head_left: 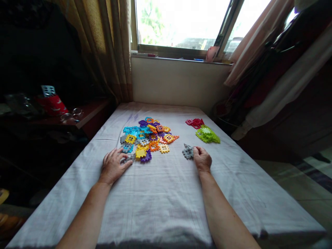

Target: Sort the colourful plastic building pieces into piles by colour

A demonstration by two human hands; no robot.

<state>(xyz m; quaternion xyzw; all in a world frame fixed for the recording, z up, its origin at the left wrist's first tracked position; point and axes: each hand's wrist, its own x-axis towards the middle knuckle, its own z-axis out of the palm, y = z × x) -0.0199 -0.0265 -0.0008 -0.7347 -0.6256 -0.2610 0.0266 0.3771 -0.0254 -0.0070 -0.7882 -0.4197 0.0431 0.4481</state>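
Observation:
A mixed heap of plastic interlocking tiles [153, 137] in yellow, orange, blue, purple and grey lies left of the middle of the table. My left hand [114, 166] rests at the heap's near left side, fingers spread, over a grey tile [129, 158] that it partly covers. To the right, my right hand [202, 159] is closed with its fingertips on a grey tile [188, 152]. Beyond that hand sit a pile of lime green tiles [207, 134] and a smaller pile of red tiles [195, 122].
A pale cloth covers the table [155, 200]. At left, a dark side table [90, 114] bears a red container [53, 104] and glasses [72, 114]. A curtain [114, 52] hangs by the window, and clothes [275, 79] hang at right.

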